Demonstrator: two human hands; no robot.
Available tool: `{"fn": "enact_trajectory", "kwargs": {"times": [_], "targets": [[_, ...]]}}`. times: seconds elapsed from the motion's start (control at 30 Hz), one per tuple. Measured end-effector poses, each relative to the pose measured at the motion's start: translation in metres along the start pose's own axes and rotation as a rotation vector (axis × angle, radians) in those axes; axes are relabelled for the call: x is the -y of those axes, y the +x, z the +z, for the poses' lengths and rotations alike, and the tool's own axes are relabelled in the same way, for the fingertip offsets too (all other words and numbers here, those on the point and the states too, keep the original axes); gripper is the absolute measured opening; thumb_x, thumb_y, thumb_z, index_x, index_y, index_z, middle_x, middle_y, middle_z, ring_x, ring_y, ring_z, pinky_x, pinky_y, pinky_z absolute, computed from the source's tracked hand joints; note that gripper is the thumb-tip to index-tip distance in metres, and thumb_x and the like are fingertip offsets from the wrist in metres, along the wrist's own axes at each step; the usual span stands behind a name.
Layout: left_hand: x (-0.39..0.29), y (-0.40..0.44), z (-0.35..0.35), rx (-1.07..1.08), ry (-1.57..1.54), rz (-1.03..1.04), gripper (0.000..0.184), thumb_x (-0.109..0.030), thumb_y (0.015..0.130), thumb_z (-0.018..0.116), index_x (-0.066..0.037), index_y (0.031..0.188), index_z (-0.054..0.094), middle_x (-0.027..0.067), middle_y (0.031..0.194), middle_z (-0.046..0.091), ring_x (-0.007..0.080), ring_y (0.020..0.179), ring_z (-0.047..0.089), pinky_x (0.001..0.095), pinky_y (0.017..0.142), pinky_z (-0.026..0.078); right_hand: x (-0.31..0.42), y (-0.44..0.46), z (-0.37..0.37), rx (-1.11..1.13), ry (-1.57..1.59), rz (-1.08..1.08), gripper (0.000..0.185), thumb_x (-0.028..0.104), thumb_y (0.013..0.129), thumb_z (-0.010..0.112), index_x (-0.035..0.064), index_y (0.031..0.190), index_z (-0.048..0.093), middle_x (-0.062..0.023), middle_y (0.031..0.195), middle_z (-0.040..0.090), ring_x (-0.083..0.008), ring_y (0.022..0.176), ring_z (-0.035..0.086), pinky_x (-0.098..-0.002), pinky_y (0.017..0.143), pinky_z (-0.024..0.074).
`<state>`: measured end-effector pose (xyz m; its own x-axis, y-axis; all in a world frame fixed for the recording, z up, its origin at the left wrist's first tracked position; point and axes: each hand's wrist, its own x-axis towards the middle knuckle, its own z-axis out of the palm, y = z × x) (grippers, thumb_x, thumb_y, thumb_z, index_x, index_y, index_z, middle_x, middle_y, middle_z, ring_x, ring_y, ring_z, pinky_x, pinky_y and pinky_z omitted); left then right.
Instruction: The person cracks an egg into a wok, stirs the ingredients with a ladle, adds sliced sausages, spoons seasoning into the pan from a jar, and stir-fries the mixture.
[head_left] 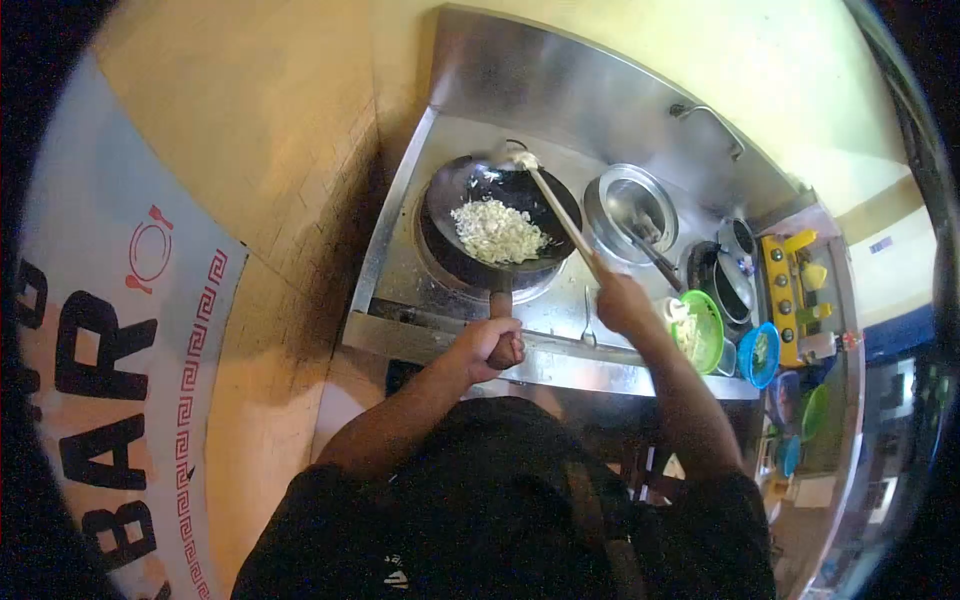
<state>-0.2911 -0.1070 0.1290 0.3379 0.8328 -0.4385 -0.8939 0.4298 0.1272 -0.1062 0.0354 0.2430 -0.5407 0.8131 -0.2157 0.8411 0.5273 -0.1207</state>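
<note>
A dark wok [550,200] sits over the burner on the left of the stove, with a heap of chopped pale food [495,232] in it. My left hand [488,348] is closed around the wok's wooden handle [503,310]. In my right hand [625,302] is the light-coloured shaft of a long-handled wok ladle [562,215]. The ladle's blurred head is at the wok's far rim, with pale bits on it. Close to my right forearm stands a green basket [708,330] with pale food inside.
A metal pot [630,190] holding a dark-handled utensil stands right of the wok. Farther right are black pans [728,285], a blue basket [760,355] and a yellow panel with knobs [782,290]. A fork-like utensil [589,318] lies near the stove's front edge. A metal splashback [600,85] rises behind.
</note>
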Motion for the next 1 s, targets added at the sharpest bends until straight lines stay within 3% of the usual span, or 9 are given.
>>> {"fn": "enact_trajectory", "kwargs": {"times": [0.1,0.2,0.27,0.4,0.5,0.57,0.77,0.9,1.0], "targets": [[0.008,0.009,-0.012,-0.034,0.041,0.017,0.008,-0.007,0.084,0.055,-0.003,0.079,0.05,0.0045,0.061,0.05,0.0147,0.054,0.05,0.0311,0.053,0.046,0.025,0.046,0.057,0.035,0.165,0.143,0.066,0.004,0.08,0.042,0.0111,0.142,0.023,-0.0326,0.086,0.06,-0.0457,0.08,0.061,-0.0507,0.072,0.0481],[0.006,0.009,-0.016,-0.037,0.097,0.02,0.011,-0.009,0.084,0.055,-0.004,0.076,0.05,0.0043,0.061,0.05,0.0145,0.053,0.05,0.0306,0.053,0.046,0.029,0.024,0.086,0.041,0.369,-0.069,0.073,0.001,0.076,0.042,0.0082,0.144,0.015,-0.0312,0.086,0.061,-0.0436,0.079,0.062,-0.0482,0.071,0.0495],[0.003,0.011,-0.021,-0.061,0.102,-0.025,0.016,-0.012,0.085,0.055,-0.004,0.072,0.05,0.0043,0.059,0.049,0.0145,0.052,0.05,0.0298,0.053,0.046,0.026,-0.021,0.047,0.31,0.233,-0.034,0.073,0.001,0.077,0.044,0.0091,0.144,0.015,-0.0307,0.084,0.061,-0.0421,0.077,0.063,-0.0474,0.071,0.0502],[0.0,0.017,-0.031,-0.225,0.468,-0.019,0.024,-0.021,0.087,0.054,-0.004,0.07,0.052,0.0056,0.055,0.048,0.0163,0.051,0.053,0.0319,0.049,0.047,0.022,-0.097,-0.014,0.421,-0.185,0.042,0.065,0.007,0.085,0.045,0.0121,0.144,0.019,-0.0298,0.096,0.06,-0.0385,0.071,0.064,-0.0469,0.067,0.0523],[0.031,-0.022,0.045,-0.131,0.339,0.033,0.019,-0.019,0.086,0.057,-0.006,0.074,0.051,0.003,0.059,0.05,0.0183,0.05,0.052,0.0348,0.049,0.047,-0.017,-0.093,-0.015,0.186,-0.457,-0.029,0.061,0.009,0.088,0.044,0.0128,0.143,0.02,-0.0268,0.106,0.057,-0.033,0.068,0.064,-0.042,0.06,0.0539],[0.038,-0.018,0.046,-0.167,0.304,0.043,0.016,-0.017,0.086,0.057,-0.005,0.077,0.052,0.0037,0.059,0.05,0.0186,0.05,0.052,0.0346,0.049,0.047,-0.047,-0.079,-0.041,0.052,-0.541,-0.177,0.062,0.007,0.084,0.048,0.0167,0.141,0.027,-0.0165,0.09,0.056,-0.0267,0.066,0.063,-0.0373,0.049,0.052],[0.014,0.016,-0.007,-0.093,0.309,0.041,0.013,-0.016,0.087,0.056,-0.005,0.08,0.052,0.0029,0.06,0.05,0.0164,0.05,0.051,0.0332,0.05,0.047,-0.032,-0.098,-0.143,-0.057,-0.73,-0.167,0.056,0.002,0.083,0.048,0.0233,0.134,0.043,-0.013,0.09,0.056,-0.0226,0.081,0.059,-0.0353,0.061,0.0527],[0.015,0.02,-0.02,-0.088,0.071,0.013,0.013,-0.009,0.083,0.059,-0.004,0.074,0.051,0.0065,0.058,0.05,0.0187,0.05,0.051,0.0349,0.051,0.046,-0.048,-0.055,-0.072,0.064,-0.639,-0.106,0.07,0.006,0.081,0.053,0.0231,0.143,0.025,-0.0146,0.091,0.061,-0.0251,0.074,0.062,-0.0366,0.061,0.0526],[0.016,0.024,-0.033,-0.045,0.162,0.066,0.011,-0.008,0.083,0.059,-0.003,0.076,0.051,0.0058,0.061,0.05,0.0176,0.05,0.051,0.0327,0.049,0.047,-0.081,0.0,0.006,0.066,-0.151,-0.026,0.061,0.015,0.083,0.052,0.014,0.14,0.03,-0.0253,0.088,0.062,-0.0423,0.075,0.061,-0.0491,0.07,0.0496]]}}
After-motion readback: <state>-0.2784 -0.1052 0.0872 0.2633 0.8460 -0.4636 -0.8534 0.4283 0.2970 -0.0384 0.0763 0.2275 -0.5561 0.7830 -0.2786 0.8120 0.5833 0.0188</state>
